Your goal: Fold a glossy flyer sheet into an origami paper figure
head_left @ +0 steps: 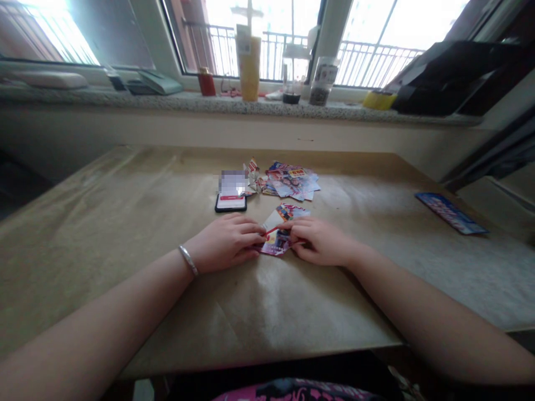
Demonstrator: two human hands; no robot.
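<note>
A colourful printed sheet of paper point(276, 243) lies partly folded on the table between my hands, with a pale side and a red strip showing along the fold. My left hand point(228, 240) holds its left edge, fingers together on top and thumb low by the near edge. On the other side, my right hand point(321, 239) grips the right part, its index finger stretched along the fold and the other fingers curled. Just beyond the paper lie a phone point(231, 200) with a lit screen, a crumpled wrapper point(252, 179) and a loose pile of printed sheets point(295, 181).
The table point(167, 312) has a beige cover. A flat blue printed packet point(451, 213) lies at its right side. Behind, the stone windowsill point(159, 101) carries a yellow bottle point(249, 69), a red-capped jar point(206, 82), clear containers point(324, 81) and a dark bag point(447, 78).
</note>
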